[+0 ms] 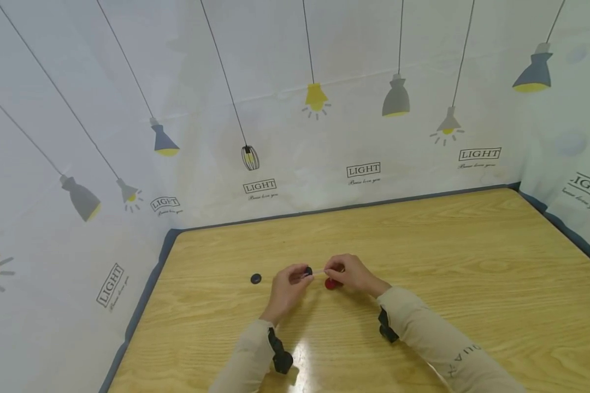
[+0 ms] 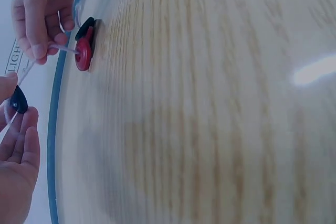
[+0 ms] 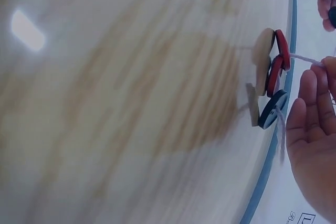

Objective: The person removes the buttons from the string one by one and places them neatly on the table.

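Observation:
My left hand [image 1: 282, 292] pinches a round black button [image 1: 308, 271] between thumb and fingers. A thin white string [image 1: 318, 272] runs from it to my right hand [image 1: 354, 274], whose thumb and fingertips pinch the string. From the string below the right hand hang two red buttons [image 3: 282, 50] and a black button [image 3: 273, 109], tilted against each other. The left wrist view shows a red button [image 2: 83, 54] strung on the string, and the string also passes by the held black button [image 2: 19, 99]. Whether it goes through that button's holes I cannot tell.
Another black button [image 1: 256, 279] lies on the wooden table [image 1: 447, 240], left of the left hand. A white backdrop [image 1: 285, 125] printed with lamps rises behind the table, with a dark blue edge along its foot. Both wrists carry black cameras [image 1: 282, 360].

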Demonstrator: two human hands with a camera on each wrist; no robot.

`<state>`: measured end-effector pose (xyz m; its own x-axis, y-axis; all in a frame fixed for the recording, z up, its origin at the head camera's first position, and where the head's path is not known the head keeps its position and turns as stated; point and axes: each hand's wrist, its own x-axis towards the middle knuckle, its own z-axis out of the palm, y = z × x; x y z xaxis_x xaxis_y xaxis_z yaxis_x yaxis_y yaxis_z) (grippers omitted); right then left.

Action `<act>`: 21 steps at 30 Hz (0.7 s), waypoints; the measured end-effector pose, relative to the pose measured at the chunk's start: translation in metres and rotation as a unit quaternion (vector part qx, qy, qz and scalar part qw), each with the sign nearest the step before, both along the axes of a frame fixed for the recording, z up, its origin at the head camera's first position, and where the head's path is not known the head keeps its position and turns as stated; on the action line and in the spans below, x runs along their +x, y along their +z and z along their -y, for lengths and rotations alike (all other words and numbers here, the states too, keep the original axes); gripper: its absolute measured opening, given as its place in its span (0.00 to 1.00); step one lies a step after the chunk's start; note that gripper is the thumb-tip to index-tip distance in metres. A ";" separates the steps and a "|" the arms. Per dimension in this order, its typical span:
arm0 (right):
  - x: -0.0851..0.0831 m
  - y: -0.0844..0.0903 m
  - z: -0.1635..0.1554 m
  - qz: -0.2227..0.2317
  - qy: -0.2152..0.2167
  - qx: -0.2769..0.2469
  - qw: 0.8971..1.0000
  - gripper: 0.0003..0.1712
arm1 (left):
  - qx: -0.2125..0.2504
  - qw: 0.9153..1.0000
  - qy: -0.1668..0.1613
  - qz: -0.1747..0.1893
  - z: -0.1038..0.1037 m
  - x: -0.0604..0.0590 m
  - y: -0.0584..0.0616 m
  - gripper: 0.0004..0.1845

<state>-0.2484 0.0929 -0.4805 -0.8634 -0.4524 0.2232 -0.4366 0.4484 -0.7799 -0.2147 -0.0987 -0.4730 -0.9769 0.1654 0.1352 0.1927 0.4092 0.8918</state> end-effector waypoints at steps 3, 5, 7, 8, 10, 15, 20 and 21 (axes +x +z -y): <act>0.000 -0.001 -0.001 -0.001 -0.005 0.004 1.000 0.04 | 0.009 1.000 -0.002 -0.005 0.003 0.005 0.008 0.16; 0.000 -0.001 -0.001 -0.001 -0.008 0.006 1.000 0.04 | 0.017 1.000 -0.002 -0.003 0.004 0.010 0.017 0.16; 0.000 -0.001 -0.002 0.001 -0.008 0.007 1.000 0.03 | 0.019 1.000 -0.001 -0.002 0.005 0.015 0.026 0.16; 0.000 -0.002 -0.002 0.002 -0.008 0.008 1.000 0.03 | 0.016 1.000 0.001 -0.002 0.006 0.018 0.030 0.16; 0.000 -0.002 -0.001 0.007 -0.007 0.011 1.000 0.03 | 0.011 1.000 0.005 -0.001 0.008 0.020 0.033 0.16; 0.001 -0.002 -0.002 0.008 -0.007 0.013 1.000 0.03 | 0.012 1.000 0.007 -0.004 0.019 0.012 0.020 0.16; 0.001 -0.002 -0.003 0.008 -0.006 0.016 1.000 0.03 | -0.004 1.000 0.013 -0.004 0.033 0.002 -0.002 0.19; 0.000 -0.002 -0.003 0.008 -0.006 0.016 1.000 0.03 | -0.008 1.000 0.015 -0.005 0.035 0.002 -0.003 0.19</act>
<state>-0.2479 0.0960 -0.4827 -0.8717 -0.4494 0.1955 -0.4196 0.4784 -0.7714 -0.2131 -0.1340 -0.4764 -0.9799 0.1386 0.1434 0.1899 0.4299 0.8827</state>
